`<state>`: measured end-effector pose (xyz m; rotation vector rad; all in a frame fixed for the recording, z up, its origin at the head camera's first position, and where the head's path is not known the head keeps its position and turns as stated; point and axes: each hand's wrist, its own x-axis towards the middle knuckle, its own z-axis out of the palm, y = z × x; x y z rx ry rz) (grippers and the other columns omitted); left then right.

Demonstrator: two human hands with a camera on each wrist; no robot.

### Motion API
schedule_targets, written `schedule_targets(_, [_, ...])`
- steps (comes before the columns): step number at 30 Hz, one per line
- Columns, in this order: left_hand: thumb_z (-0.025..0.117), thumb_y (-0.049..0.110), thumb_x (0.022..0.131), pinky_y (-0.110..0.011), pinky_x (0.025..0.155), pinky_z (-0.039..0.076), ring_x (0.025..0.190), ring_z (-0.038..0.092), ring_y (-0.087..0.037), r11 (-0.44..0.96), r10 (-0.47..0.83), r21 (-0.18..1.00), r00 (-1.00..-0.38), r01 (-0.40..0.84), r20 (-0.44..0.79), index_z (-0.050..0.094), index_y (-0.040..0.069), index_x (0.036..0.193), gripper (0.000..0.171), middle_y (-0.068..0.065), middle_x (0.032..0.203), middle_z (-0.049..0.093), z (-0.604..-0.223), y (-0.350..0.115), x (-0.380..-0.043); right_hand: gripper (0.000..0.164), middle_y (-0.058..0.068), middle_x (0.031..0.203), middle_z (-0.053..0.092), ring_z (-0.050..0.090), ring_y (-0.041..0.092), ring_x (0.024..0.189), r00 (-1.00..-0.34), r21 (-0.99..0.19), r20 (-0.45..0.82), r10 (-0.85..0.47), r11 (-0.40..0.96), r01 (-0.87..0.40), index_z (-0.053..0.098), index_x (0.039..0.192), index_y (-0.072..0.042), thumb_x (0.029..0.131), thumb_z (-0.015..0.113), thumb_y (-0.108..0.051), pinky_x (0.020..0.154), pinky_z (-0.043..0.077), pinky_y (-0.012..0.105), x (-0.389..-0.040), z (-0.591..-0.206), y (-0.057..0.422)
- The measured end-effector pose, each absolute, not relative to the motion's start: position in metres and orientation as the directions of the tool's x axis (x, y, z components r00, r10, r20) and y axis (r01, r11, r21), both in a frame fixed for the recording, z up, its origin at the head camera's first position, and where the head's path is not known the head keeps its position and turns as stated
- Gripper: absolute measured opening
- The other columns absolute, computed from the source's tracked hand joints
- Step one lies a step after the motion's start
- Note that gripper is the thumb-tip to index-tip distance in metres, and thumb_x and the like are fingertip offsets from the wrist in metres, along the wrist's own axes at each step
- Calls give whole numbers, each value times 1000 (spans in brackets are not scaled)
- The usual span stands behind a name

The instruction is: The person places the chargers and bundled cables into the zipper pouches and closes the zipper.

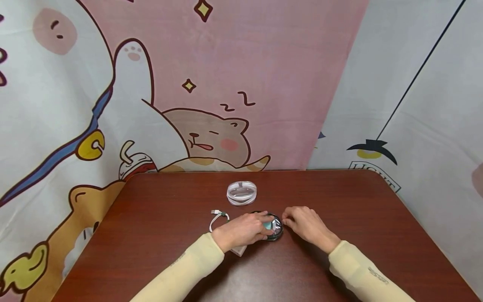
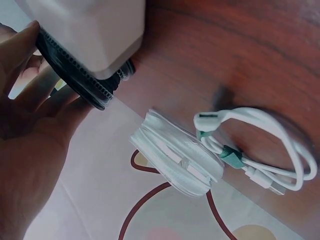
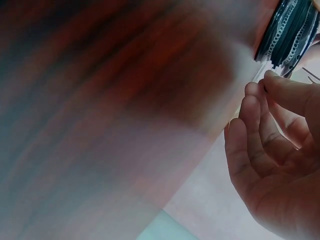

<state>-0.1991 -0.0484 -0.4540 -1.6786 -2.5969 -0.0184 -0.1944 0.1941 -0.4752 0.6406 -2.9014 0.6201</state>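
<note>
A round black zippered case with a clear top stands on the table, a teal patch showing through it. My left hand lies over its left part and holds it by the rim; in the left wrist view the thumb and fingers grip the black zippered edge. On the right side, my right hand has thumb and index fingertips pinched together at the case's zipper pull. The right wrist view shows those fingertips right by the black case, the pull itself mostly hidden between them.
Behind the hands lies a round white case with a clear top. A white USB cable with a green tie is left of the left hand. A white block sits partly under the left wrist. A patterned cloth hangs behind the brown table.
</note>
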Motion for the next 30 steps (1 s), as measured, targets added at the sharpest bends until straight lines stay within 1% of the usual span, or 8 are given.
schedule_targets(7, [70,28,101,-33,114,43,140,51,-31,414,910,-5,-414,910,39,76,27,127,27,-6,148,58,-455,-49,-200,9,-11,82,68,58,6,70,-900,-391,182,-395,811,-435,76,88,-16,89,80,-9,63,52,33,-201,-477,191])
schedule_targets(11, [70,28,101,-34,112,45,140,51,-30,421,907,2,-421,907,31,76,27,128,28,-6,148,58,-456,-49,-200,7,-10,83,70,61,7,72,-890,-388,187,-415,802,-455,76,88,-16,91,79,-10,63,53,34,-205,-478,189])
schedule_targets(18, [72,26,100,-30,112,43,140,52,-28,399,915,19,-400,917,45,77,25,125,26,-6,146,60,-456,-49,-201,11,-8,82,70,63,10,74,-877,-367,176,-446,797,-479,75,87,-16,90,79,-6,65,55,35,-213,-475,184])
schedule_targets(24, [72,26,100,-29,113,42,141,51,-28,391,919,34,-392,920,43,77,25,125,26,-6,147,59,-457,-50,-202,14,-9,82,70,64,9,73,-826,-339,196,-528,754,-563,74,86,-17,90,78,-5,63,54,33,-220,-474,186])
schedule_targets(30, [72,26,100,-29,113,42,141,50,-27,396,917,38,-398,917,36,77,25,125,26,-6,147,59,-456,-50,-202,13,-10,84,71,64,7,74,-787,-350,197,-584,708,-613,75,88,-17,91,78,-6,63,53,30,-226,-472,187])
